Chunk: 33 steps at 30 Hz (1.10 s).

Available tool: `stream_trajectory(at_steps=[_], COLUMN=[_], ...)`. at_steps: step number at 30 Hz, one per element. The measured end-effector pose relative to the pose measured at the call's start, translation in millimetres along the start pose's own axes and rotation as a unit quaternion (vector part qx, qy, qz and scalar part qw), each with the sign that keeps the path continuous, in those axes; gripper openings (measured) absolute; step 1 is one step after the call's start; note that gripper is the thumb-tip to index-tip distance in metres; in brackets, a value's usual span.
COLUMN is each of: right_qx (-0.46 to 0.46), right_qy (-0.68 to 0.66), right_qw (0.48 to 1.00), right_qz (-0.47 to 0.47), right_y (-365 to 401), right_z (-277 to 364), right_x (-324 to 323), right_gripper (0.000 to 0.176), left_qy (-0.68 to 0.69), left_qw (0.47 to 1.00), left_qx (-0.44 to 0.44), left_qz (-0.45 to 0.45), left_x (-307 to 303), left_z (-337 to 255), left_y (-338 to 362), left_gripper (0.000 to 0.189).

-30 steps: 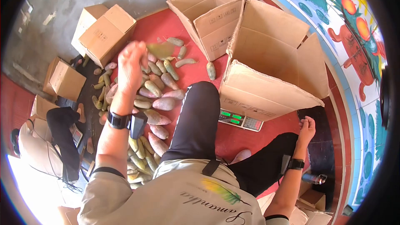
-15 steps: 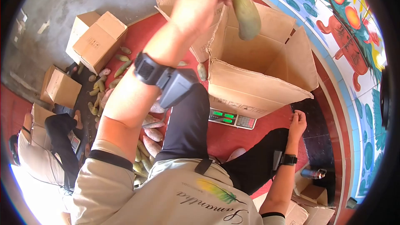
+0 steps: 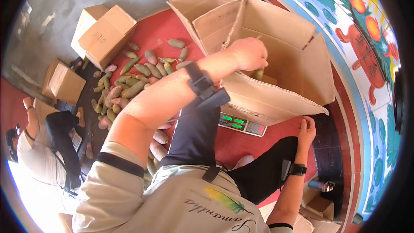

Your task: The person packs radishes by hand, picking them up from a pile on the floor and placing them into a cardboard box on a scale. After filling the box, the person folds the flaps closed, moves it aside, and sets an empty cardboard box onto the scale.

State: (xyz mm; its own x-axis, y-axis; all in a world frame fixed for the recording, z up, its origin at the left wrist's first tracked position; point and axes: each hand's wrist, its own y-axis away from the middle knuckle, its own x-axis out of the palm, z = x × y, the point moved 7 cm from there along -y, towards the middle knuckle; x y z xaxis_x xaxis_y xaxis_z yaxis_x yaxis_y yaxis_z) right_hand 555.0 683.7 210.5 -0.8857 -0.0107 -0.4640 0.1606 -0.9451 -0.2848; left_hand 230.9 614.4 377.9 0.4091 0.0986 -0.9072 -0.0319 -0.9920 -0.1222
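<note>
Inside the large cardboard box [image 3: 284,56], which stands on a scale [image 3: 241,124] with lit green digits, the left hand [image 3: 248,54] grasps a green fruit [image 3: 258,74] from above, low against the box's front wall. Beside the right knee, the right hand [image 3: 307,130] rests with fingers curled, just under the tip of the box's front flap; whether it grips anything I cannot tell. To the left, a pile of green and pinkish produce [image 3: 129,86] lies on the red floor [image 3: 159,30], and another person [image 3: 34,146] sits beyond it.
</note>
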Motion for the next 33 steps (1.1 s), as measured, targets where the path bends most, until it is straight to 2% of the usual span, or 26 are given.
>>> stream_trajectory(at_steps=[4, 8, 11, 13, 14, 16, 17, 19, 21, 23, 26, 29, 31, 33], right_qx=[-0.016, -0.019, -0.038, -0.045, -0.045, -0.052, -0.047, -0.06, -0.057, -0.053, -0.048, -0.029, -0.022, -0.015], right_qy=[-0.049, -0.053, -0.059, -0.053, -0.049, 0.017, 0.024, 0.028, 0.027, 0.024, 0.052, 0.028, 0.036, 0.067], right_qw=[0.998, 0.996, 0.995, 0.994, 0.994, 0.995, 0.995, 0.993, 0.992, 0.992, 0.992, 0.993, 0.992, 0.991], right_qz=[0.04, 0.075, 0.073, 0.083, 0.088, 0.078, 0.083, 0.1, 0.106, 0.113, 0.106, 0.107, 0.12, 0.111], right_y=[0.1, -1.2, -1.6, -2.3, -3.0, -1.9, -0.9, -3.1, -5.2, -2.9, -7.5, -8.4, -7.3, -7.7], right_z=[12.1, 20.6, 22.0, 22.9, 22.3, 19.2, 16.7, 15.8, 13.4, 10.7, 1.3, -0.3, 0.6, 6.2], right_x=[11.7, 23.2, 26.3, 27.6, 28.2, 24.4, 22.5, 24.6, 24.8, 24.0, 17.4, 17.6, 18.1, 15.9], right_gripper=[0.013, 0.013, 0.014, 0.015, 0.015, 0.017, 0.017, 0.019, 0.021, 0.022, 0.025, 0.025, 0.026, 0.026], left_qy=[-0.058, -0.067, 0.008, 0.098, 0.101, 0.199, 0.231, 0.247, 0.215, 0.214, 0.185, 0.104, 0.073, -0.144], left_qw=[0.998, 0.997, 0.997, 0.967, 0.967, 0.923, 0.911, 0.901, 0.913, 0.907, 0.883, 0.871, 0.851, 0.892], left_qx=[-0.026, -0.039, -0.032, 0.051, 0.046, 0.137, 0.128, 0.099, 0.0, -0.151, -0.272, -0.401, -0.477, -0.418], left_qz=[0.011, -0.016, -0.075, -0.229, -0.23, -0.299, -0.317, -0.343, -0.346, -0.331, -0.335, -0.265, -0.205, -0.093], left_x=[-2.8, -0.2, -18.5, -42.4, -45.0, -65.9, -67.4, -71.9, -67.9, -52.5, -21.2, 34.2, 77.1, 122.1], left_z=[-8.1, -9.5, -16.7, -25.1, -21.6, -23.5, -13.8, 9.8, 52.6, 104.5, 172.1, 237.3, 258.8, 268.1], left_y=[5.4, 6.8, 17.9, 39.3, 46.8, 78.1, 92.1, 122.2, 154.6, 194.4, 267.9, 355.6, 409.4, 448.8], left_gripper=[0.021, 0.02, 0.018, 0.016, 0.016, 0.013, 0.012, 0.015, 0.018, 0.018, 0.019, 0.024, 0.025, 0.017])
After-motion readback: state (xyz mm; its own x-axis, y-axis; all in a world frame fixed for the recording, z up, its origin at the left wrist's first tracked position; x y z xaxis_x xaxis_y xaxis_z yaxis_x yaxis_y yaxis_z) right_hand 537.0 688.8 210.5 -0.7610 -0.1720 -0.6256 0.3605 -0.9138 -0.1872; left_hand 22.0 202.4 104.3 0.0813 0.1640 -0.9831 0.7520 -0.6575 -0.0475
